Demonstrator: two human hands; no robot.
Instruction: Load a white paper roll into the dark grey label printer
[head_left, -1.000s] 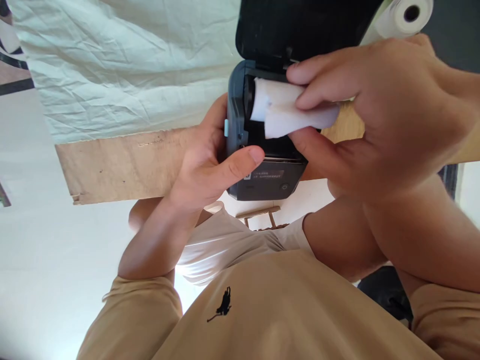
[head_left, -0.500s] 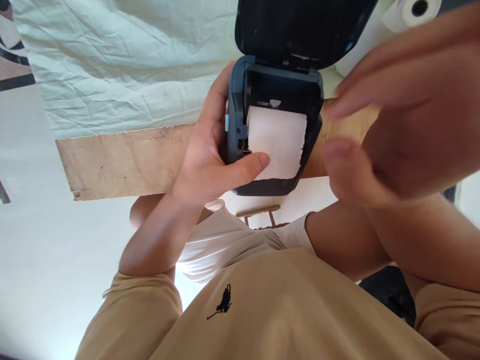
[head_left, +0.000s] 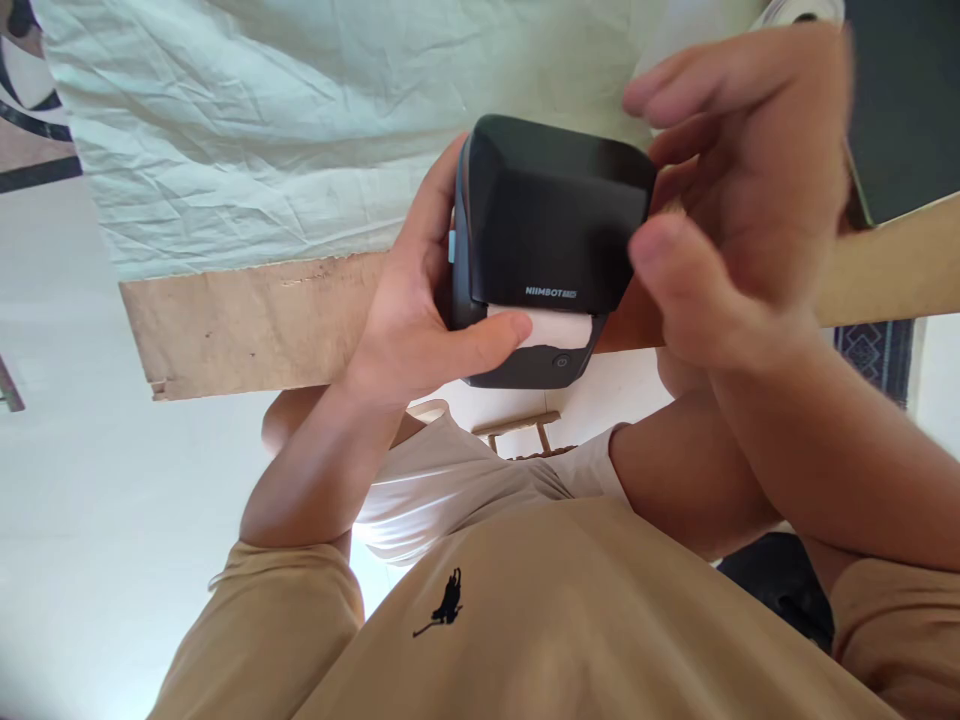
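A small black and blue label printer (head_left: 559, 215), marked NIIMBOT, is held up near the table's front edge. Its black lid is down over the body. White label paper (head_left: 566, 328) sticks out below the lid, above a round power button. My left hand (head_left: 427, 310) grips the printer's left side, its thumb lying across the paper. Close by the printer's right side is my right hand (head_left: 739, 200), fingers curved and apart, with nothing seen in it. Whether its thumb tip touches the lid I cannot tell.
A pale green cloth (head_left: 262, 130) covers much of the wooden table (head_left: 255, 325). At the back right stand a white roll (head_left: 799, 12), partly hidden by my right hand, and a dark flat object (head_left: 904, 110). A small wooden stool (head_left: 517, 425) shows below the table.
The printer's lid has swung down from upright and now covers the paper compartment. My right hand has moved left, closer to the printer. My left hand keeps its grip.
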